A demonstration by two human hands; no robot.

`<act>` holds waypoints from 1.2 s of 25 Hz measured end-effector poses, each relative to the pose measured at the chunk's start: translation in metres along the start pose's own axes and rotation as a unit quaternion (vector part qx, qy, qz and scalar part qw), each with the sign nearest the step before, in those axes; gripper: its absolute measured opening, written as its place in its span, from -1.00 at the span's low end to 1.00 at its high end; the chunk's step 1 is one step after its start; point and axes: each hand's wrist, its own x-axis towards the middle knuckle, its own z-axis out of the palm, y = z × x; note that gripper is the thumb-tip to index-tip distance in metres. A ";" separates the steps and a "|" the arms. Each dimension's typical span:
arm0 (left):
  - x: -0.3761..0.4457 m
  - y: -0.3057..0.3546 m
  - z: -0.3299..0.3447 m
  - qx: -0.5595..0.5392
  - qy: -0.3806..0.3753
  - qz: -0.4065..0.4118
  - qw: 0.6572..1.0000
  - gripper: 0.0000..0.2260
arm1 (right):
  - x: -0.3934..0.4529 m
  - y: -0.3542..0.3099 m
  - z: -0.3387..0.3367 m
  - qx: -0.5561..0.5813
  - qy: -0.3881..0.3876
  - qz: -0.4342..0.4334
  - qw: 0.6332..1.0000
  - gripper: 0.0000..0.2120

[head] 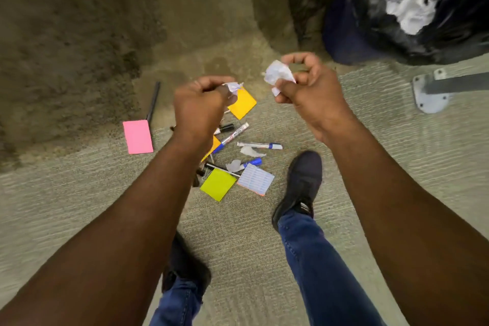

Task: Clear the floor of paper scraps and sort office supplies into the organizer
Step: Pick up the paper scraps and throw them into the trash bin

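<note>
My right hand (307,87) pinches a crumpled white paper scrap (277,75) at waist height. My left hand (201,106) grips a smaller crumpled scrap (234,87) above the floor pile. Below on the carpet lie two more white scraps (250,151) (234,165), several markers (260,145), an orange sticky pad (242,103), a lime sticky pad (218,184), a lined note pad (255,178), binder clips (202,173) and a pink sticky pad (138,136). A black pen (153,100) lies beyond the pink pad.
A bin with a black liner (370,21) stands at the upper right, with white paper (407,5) inside. A grey metal furniture foot (428,92) is bolted down at the right. My shoes (301,185) stand close to the pile. A darker stained floor area lies to the left.
</note>
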 end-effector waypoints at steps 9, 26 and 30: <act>-0.027 0.146 0.195 0.216 -0.050 0.281 0.934 -0.83 | 0.039 -0.099 -0.165 -0.160 0.321 -0.153 0.921 -0.83; -0.001 0.069 0.131 0.273 -0.109 0.431 0.853 -0.76 | 0.006 -0.014 -0.068 -0.138 0.437 -0.252 0.853 -0.65; 0.029 -0.034 0.034 0.255 -0.065 0.312 0.913 -0.81 | -0.010 0.091 0.008 -0.180 0.291 -0.128 0.931 -0.86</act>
